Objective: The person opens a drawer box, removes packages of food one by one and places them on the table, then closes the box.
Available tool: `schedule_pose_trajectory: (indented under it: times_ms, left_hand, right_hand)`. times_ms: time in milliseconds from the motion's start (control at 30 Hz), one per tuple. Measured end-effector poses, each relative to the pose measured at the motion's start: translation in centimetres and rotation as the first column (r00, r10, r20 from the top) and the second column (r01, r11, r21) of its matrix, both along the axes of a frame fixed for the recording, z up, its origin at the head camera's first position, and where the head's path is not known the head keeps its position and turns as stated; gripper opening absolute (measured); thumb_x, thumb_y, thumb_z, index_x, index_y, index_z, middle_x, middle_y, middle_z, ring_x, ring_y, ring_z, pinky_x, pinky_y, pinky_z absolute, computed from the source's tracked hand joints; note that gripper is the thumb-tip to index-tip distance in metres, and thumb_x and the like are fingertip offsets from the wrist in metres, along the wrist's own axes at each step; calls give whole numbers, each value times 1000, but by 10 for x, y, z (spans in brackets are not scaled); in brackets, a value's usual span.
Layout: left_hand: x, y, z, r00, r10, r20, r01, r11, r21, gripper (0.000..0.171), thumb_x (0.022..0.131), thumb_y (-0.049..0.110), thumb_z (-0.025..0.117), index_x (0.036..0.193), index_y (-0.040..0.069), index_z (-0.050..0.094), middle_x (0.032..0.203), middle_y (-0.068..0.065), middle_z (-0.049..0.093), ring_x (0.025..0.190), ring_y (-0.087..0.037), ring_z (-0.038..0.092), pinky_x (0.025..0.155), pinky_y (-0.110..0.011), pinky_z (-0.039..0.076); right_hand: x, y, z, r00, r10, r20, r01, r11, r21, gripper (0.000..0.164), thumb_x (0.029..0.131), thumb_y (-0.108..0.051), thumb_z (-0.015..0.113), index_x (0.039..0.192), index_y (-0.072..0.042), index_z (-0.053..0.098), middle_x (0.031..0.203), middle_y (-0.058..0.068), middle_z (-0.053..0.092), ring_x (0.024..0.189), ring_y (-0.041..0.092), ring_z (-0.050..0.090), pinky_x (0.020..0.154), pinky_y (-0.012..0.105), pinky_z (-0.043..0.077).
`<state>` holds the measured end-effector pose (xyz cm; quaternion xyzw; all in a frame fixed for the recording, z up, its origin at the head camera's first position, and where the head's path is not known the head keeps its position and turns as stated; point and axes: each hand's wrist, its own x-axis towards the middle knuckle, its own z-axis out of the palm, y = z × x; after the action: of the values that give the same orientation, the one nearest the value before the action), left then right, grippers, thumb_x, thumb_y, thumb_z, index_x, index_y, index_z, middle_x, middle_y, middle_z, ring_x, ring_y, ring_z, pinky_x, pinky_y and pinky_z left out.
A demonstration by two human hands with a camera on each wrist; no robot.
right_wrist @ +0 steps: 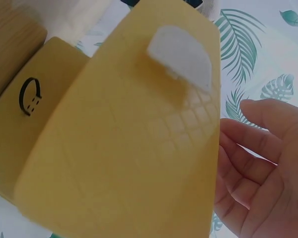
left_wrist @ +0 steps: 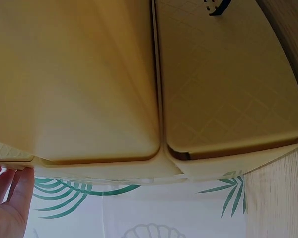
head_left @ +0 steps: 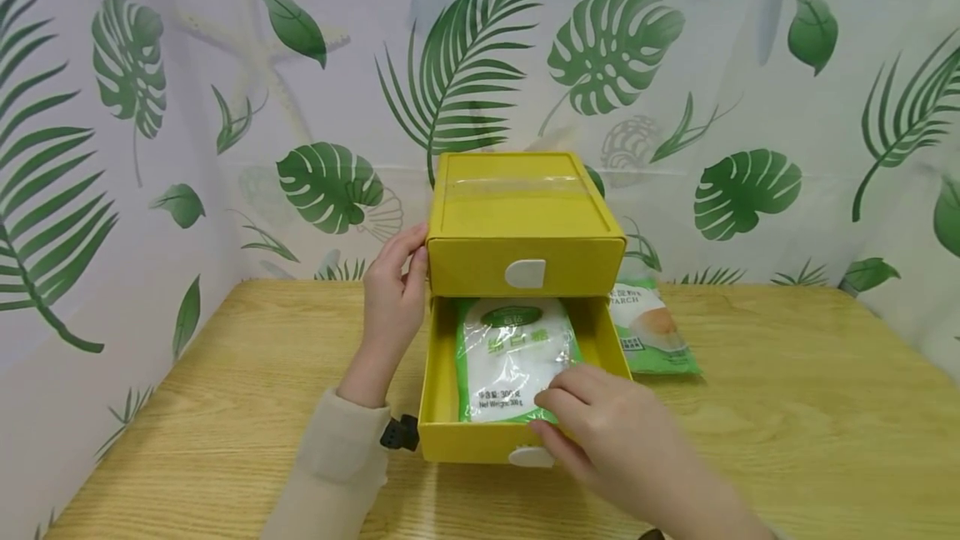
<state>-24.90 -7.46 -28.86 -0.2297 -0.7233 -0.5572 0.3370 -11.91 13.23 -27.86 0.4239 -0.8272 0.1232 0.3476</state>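
Roughly, the wooden tabletop (head_left: 247,407) is spread under both hands, and a 2-level yellow drawer box (head_left: 517,190) is set ahead, between and beyond them. Its left side is touched by the left hand (head_left: 396,290), nothing seen clamped. The lower drawer (head_left: 459,444) is extended toward the person; its front rim is reached over by the right hand (head_left: 622,432), fingers bent, grip can't be told. Inside, 1 white-green packet (head_left: 498,357) is placed left of and just ahead of the right hand, the nearer one; long axis judged front to back. Its far end is overhung by the upper level, so room is judged better upward and nearward. 1 starch packet (head_left: 660,340) is seen beyond the right hand.
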Motion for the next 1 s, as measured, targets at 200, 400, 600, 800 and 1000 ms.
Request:
schedule_pose_trajectory:
  times_ms: [200,400,600,800,1000]
  left_hand:
    - [-2,0,0,1000,-11,-17,11,1000,-3,24,90,0,46,111,-7,56,114,-16,54,104,-23,52,74,-28,51]
    - [-2,0,-1,1000,-13,-11,13,1000,6,24,90,-1,46,112,-6,56,114,-16,54,103,-23,52,74,-27,51]
    - [-2,0,-2,1000,-5,-14,5,1000,0,24,89,-2,47,111,-7,57,113,-16,54,102,-24,53,73,-28,51]
    - [0,1,-2,1000,2,-20,-2,1000,0,24,89,-2,47,111,-7,57,112,-17,55,100,-25,53,72,-29,51]
    - [0,1,-1,1000,3,-25,-3,1000,-2,24,90,-1,47,111,-7,57,112,-16,55,100,-24,53,72,-28,51]
  right_hand:
    - [-4,5,1,1000,-12,13,12,1000,-4,46,94,-35,29,75,-9,62,75,-3,56,69,12,53,55,23,49]
    - [-14,13,4,999,-53,5,53,998,19,45,94,-36,32,74,-10,63,74,-3,57,67,12,54,51,23,48]
    - [-21,21,7,986,-154,70,144,981,129,16,80,-23,63,74,-8,63,72,-3,55,64,11,52,50,21,46]
    - [-27,20,9,943,-288,170,233,931,282,13,76,-21,66,70,-10,61,66,-5,50,61,12,49,49,23,43]
    - [-35,17,13,857,-420,297,285,869,405,22,79,-28,64,69,-10,57,60,-6,45,55,10,43,45,22,37]
